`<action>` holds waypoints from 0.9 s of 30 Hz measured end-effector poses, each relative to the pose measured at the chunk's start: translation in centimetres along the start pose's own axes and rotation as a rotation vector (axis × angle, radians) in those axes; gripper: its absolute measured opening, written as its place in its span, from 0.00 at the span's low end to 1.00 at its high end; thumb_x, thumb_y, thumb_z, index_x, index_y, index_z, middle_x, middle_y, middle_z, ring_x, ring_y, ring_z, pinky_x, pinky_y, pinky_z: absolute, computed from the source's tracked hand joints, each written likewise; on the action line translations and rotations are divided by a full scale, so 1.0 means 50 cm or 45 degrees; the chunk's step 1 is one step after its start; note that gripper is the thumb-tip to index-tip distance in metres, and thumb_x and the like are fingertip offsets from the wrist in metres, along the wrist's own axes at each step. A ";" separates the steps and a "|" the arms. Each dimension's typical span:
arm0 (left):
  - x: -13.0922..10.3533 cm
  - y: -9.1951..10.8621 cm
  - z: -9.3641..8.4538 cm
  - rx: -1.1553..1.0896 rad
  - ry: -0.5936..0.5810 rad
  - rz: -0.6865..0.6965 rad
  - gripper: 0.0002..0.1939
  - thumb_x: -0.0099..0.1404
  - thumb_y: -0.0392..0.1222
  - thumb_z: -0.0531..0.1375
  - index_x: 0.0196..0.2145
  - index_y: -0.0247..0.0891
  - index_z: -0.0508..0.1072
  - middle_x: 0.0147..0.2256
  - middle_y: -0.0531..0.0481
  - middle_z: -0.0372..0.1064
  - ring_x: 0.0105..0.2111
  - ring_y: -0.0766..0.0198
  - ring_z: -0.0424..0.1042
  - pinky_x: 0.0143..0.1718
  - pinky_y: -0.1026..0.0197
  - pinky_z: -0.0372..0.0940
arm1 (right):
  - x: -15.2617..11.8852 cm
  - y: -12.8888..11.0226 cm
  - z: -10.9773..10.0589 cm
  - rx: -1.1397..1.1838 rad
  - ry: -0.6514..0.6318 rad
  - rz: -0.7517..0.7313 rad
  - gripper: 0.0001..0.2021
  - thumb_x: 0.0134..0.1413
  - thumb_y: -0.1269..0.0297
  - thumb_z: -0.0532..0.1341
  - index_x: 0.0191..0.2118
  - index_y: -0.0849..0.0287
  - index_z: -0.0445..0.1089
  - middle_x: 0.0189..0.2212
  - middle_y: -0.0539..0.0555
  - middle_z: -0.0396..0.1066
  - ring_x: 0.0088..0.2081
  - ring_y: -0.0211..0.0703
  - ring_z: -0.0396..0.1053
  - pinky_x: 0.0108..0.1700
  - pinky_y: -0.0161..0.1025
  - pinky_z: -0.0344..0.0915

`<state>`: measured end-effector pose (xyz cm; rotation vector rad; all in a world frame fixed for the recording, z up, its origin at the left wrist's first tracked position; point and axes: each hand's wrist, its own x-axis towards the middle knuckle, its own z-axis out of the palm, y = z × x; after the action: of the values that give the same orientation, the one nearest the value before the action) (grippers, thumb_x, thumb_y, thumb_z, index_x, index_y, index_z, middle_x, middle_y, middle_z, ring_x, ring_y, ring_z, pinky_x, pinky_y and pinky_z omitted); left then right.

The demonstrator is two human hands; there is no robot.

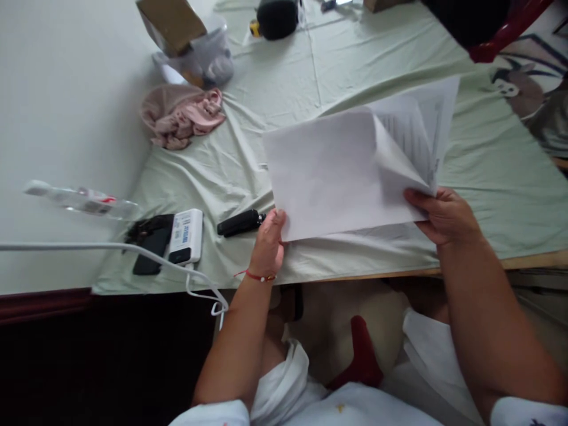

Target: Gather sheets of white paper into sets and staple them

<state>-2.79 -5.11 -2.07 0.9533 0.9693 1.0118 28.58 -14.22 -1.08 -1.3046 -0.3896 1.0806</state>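
Note:
A small stack of white paper sheets [328, 171] is held above the green cloth, a blank side facing up on the left. My left hand [268, 242], with a red string bracelet at the wrist, pinches the stack's lower left corner. At the lower right edge, my right hand [448, 218] grips the sheets between thumb and fingers. The top sheet curls back there, and printed text shows on the sheets beneath. Just left of my left hand lies a black object [239, 223].
On the table's green cloth [355, 53] lie a white power bank [186, 235] with a cable, a black phone [151, 248], a clear bottle [95, 202] and a pink cloth [186, 115]. Farther back are a cardboard box [171, 25] and a black case [277, 18].

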 end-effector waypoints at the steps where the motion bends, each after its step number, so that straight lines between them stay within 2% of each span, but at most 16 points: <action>1: 0.001 -0.004 0.001 0.019 -0.021 -0.018 0.27 0.53 0.63 0.77 0.40 0.40 0.80 0.34 0.48 0.79 0.35 0.59 0.78 0.32 0.62 0.70 | 0.002 0.002 0.000 -0.013 -0.001 -0.003 0.22 0.23 0.58 0.85 0.28 0.52 0.78 0.29 0.48 0.80 0.28 0.43 0.76 0.33 0.40 0.78; 3: 0.003 -0.013 0.002 0.065 -0.060 -0.042 0.25 0.52 0.61 0.78 0.36 0.39 0.81 0.30 0.49 0.78 0.30 0.61 0.76 0.28 0.63 0.69 | 0.006 0.007 0.001 -0.056 0.001 -0.026 0.20 0.27 0.57 0.84 0.28 0.51 0.78 0.30 0.48 0.80 0.30 0.44 0.76 0.34 0.41 0.78; 6: 0.004 -0.024 0.002 0.174 -0.063 -0.020 0.24 0.53 0.61 0.77 0.29 0.37 0.79 0.21 0.54 0.70 0.20 0.70 0.64 0.18 0.68 0.57 | 0.015 0.017 0.004 -0.092 0.043 -0.129 0.16 0.36 0.54 0.81 0.32 0.49 0.80 0.32 0.49 0.80 0.31 0.43 0.76 0.36 0.40 0.77; 9: 0.005 -0.026 0.008 0.203 -0.042 -0.049 0.26 0.50 0.61 0.78 0.24 0.36 0.76 0.18 0.56 0.65 0.17 0.73 0.57 0.14 0.69 0.51 | 0.025 0.028 0.002 -0.149 0.082 -0.251 0.13 0.44 0.53 0.77 0.35 0.49 0.80 0.34 0.49 0.81 0.32 0.42 0.75 0.38 0.40 0.76; 11: 0.004 -0.021 0.014 0.165 -0.027 -0.089 0.26 0.47 0.60 0.80 0.25 0.36 0.77 0.19 0.55 0.66 0.17 0.73 0.58 0.14 0.70 0.52 | 0.032 0.034 -0.002 -0.189 0.097 -0.298 0.11 0.48 0.53 0.76 0.35 0.49 0.80 0.34 0.50 0.81 0.33 0.44 0.76 0.39 0.42 0.77; 16: 0.003 -0.002 0.024 0.095 -0.066 -0.076 0.26 0.43 0.50 0.82 0.36 0.36 0.82 0.27 0.53 0.74 0.20 0.74 0.61 0.16 0.71 0.57 | 0.048 0.046 0.001 -0.152 0.147 -0.387 0.08 0.52 0.55 0.73 0.36 0.49 0.79 0.34 0.50 0.81 0.35 0.46 0.78 0.41 0.45 0.77; 18: 0.008 -0.001 0.025 0.101 -0.009 -0.041 0.25 0.43 0.51 0.82 0.35 0.35 0.82 0.27 0.53 0.73 0.19 0.75 0.59 0.15 0.71 0.53 | 0.053 0.049 0.011 -0.124 0.141 -0.429 0.08 0.53 0.55 0.72 0.37 0.49 0.78 0.34 0.49 0.81 0.36 0.46 0.79 0.43 0.45 0.77; 22: 0.021 -0.005 0.029 0.074 0.174 -0.016 0.24 0.45 0.54 0.81 0.27 0.35 0.77 0.20 0.57 0.65 0.16 0.76 0.55 0.11 0.70 0.45 | 0.058 0.054 0.034 -0.113 0.142 -0.501 0.08 0.55 0.55 0.71 0.38 0.48 0.78 0.37 0.49 0.81 0.40 0.45 0.79 0.48 0.44 0.77; 27: 0.025 -0.004 0.026 0.044 0.178 0.034 0.24 0.45 0.51 0.81 0.28 0.37 0.75 0.23 0.57 0.68 0.18 0.76 0.59 0.13 0.72 0.50 | 0.065 0.053 0.035 -0.100 0.170 -0.547 0.09 0.54 0.54 0.71 0.40 0.49 0.79 0.40 0.49 0.81 0.43 0.46 0.79 0.52 0.47 0.77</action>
<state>-1.21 -4.22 -2.13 0.9355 1.0952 1.0986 27.74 -10.88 -4.02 -1.2792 -0.5852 0.6197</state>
